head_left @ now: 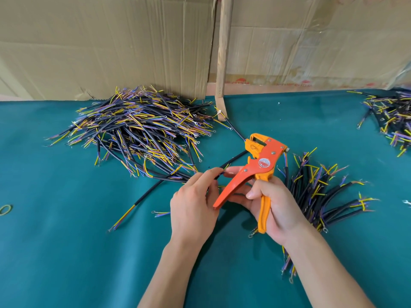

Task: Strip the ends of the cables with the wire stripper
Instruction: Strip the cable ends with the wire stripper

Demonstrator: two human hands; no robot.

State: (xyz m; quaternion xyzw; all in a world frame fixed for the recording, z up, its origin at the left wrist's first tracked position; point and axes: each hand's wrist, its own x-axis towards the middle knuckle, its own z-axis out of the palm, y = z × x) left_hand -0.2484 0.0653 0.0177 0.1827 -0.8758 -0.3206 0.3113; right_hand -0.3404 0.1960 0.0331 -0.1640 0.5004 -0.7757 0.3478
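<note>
My right hand (273,207) grips the orange wire stripper (255,165) by its handles, jaws pointing up and away from me. My left hand (195,201) pinches a black cable (146,195) near its upper end, just left of the stripper's handle. That cable curves down to the left and ends in yellow and purple inner wires on the green cloth. A second black cable (235,157) runs from my fingertips up toward the stripper's jaws. The stripper's handles stand apart.
A big heap of black cables (138,130) with coloured ends lies at the back left. A smaller pile of cables (318,194) lies right of my right hand, another pile (393,116) at the far right. Cardboard sheets (111,41) stand behind the green table (66,252).
</note>
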